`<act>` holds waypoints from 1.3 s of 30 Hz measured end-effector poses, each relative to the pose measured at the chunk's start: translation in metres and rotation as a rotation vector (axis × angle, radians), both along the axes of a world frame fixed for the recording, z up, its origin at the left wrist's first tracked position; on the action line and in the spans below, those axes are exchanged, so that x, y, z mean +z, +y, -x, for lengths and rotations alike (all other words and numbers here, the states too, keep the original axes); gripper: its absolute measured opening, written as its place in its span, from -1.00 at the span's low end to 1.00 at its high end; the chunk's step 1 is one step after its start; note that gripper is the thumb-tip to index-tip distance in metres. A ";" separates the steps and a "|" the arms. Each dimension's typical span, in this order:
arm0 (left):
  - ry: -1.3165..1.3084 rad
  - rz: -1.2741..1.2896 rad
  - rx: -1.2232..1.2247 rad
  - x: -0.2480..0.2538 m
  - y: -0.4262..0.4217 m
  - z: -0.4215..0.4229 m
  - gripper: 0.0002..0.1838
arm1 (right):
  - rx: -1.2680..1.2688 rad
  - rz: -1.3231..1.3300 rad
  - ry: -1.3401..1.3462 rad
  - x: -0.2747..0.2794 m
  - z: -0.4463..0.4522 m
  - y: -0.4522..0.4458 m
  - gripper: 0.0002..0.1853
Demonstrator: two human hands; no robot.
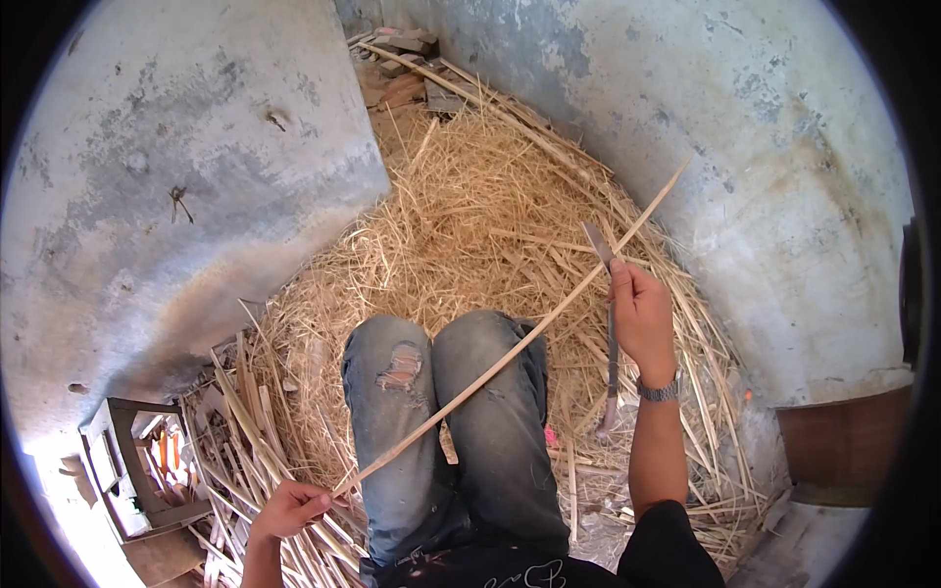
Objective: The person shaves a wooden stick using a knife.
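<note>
A long pale strip of split wood or bamboo (500,365) slants across the lap, from lower left to upper right. Its lower end is pinched in my left hand (292,509), between thumb and fingers. My right hand (642,306), with a watch at the wrist, is closed at the upper part of the strip, around a flat metal blade (597,241) that crosses the strip there. Below that hand a dark rod-like piece (613,363) runs down to a worn end; whether it joins the blade is hidden by the fingers.
Shavings (470,196) cover the floor beyond the knees. Long strips lie in a pile (245,431) at the left and along the right wall (745,147). A wooden frame (147,421) stands at lower left, a brown panel (843,441) at lower right. Bricks (402,90) lie at the back.
</note>
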State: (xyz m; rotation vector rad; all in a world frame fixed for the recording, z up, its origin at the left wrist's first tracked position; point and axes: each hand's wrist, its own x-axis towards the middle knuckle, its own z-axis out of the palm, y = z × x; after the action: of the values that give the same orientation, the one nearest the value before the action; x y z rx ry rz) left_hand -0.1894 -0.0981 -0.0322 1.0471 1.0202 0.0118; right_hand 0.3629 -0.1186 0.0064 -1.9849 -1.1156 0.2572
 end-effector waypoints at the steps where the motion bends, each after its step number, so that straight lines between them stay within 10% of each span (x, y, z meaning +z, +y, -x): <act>1: 0.000 0.001 -0.002 -0.004 0.000 0.001 -0.64 | -0.028 -0.011 -0.004 -0.007 -0.005 0.001 -0.52; 12: 0.538 -1.118 -0.365 -0.019 -0.006 -0.005 -0.61 | -0.120 -0.010 -0.158 -0.015 -0.012 -0.005 -0.57; 39: 0.445 -0.977 -0.271 0.023 -0.020 -0.159 -0.66 | 0.373 0.172 0.118 -0.024 0.133 -0.051 -0.62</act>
State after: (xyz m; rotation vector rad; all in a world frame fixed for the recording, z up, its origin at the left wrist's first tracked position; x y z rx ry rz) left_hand -0.0300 -0.1185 -0.0088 2.1443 1.2910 0.0631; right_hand 0.2303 -0.1698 -0.0172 -1.8671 -1.4206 0.6764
